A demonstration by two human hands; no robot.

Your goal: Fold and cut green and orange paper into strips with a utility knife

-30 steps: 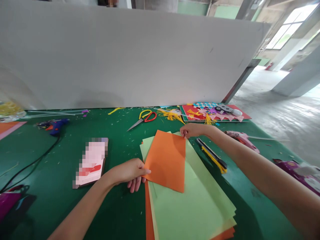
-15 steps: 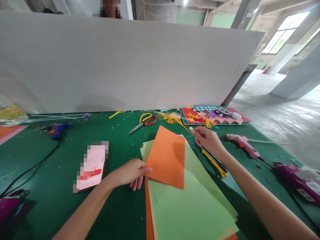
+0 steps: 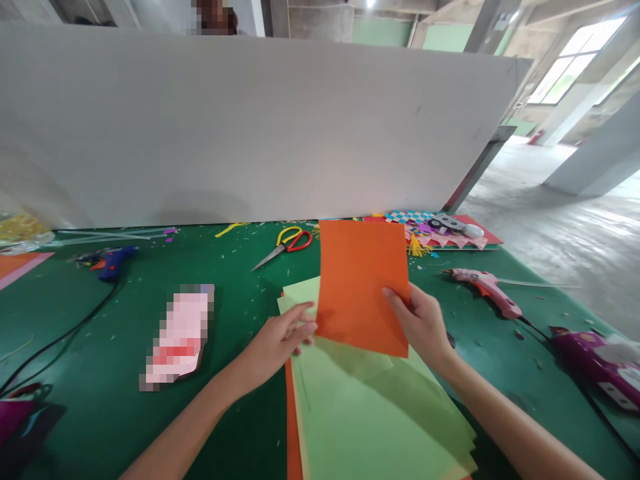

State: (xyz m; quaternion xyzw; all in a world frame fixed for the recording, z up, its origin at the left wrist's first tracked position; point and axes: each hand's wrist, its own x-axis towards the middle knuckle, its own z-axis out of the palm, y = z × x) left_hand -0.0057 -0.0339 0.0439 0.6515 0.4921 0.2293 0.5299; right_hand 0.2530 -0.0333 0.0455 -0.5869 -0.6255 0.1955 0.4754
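Observation:
An orange paper sheet (image 3: pixel 363 283) is lifted upright above a stack of light green and orange sheets (image 3: pixel 370 413) on the green table (image 3: pixel 240 413). My right hand (image 3: pixel 420 320) grips the sheet's right edge, thumb on its front. My left hand (image 3: pixel 283 337) has its fingers stretched out, tips touching the sheet's lower left edge, holding nothing else.
Yellow-and-red scissors (image 3: pixel 287 241) lie behind the stack. A pink glue gun (image 3: pixel 483 288) lies to the right, a blue glue gun (image 3: pixel 113 260) with a black cord to the left. Colourful craft pieces (image 3: pixel 440 230) sit at the back right. A grey board (image 3: pixel 250 127) stands behind the table.
The orange sheet has been raised from the stack and stands upright. My right hand moved from near the utility knife to its right edge. My left hand let go of its pinch and opened.

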